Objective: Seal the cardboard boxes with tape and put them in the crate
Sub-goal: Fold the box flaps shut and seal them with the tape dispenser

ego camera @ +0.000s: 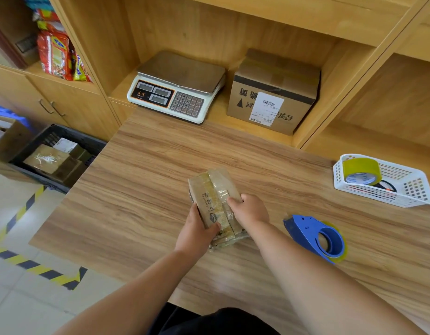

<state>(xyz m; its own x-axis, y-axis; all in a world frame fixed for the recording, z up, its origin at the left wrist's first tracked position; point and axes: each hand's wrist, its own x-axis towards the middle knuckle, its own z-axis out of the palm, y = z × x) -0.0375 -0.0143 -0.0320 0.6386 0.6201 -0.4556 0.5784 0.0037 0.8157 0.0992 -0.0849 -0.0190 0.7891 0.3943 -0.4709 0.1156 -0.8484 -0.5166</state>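
- While you stand at the near edge of the worktop (148, 189), both your hands hold a small cardboard box (215, 197) midway along it, closer to your edge than to the far one. I cannot tell whether it rests on the wood or is slightly lifted.
- Your left hand (195, 234) grips the box's left side, thumb across the top. Its other fingers are hidden underneath.
- Your right hand (249, 210) curls its fingers over the right side, probably pressing the glossy tape strip flat while the left steadies the box.
- The blue tape dispenser (315, 235) lies untouched just right of your right arm, within easy reach.
- The black crate (93, 141) sits on the floor past the worktop's left edge with boxes inside. This box likely goes there next.
- A white basket (417, 187) at the right edge holds a yellow tape roll (361, 170).
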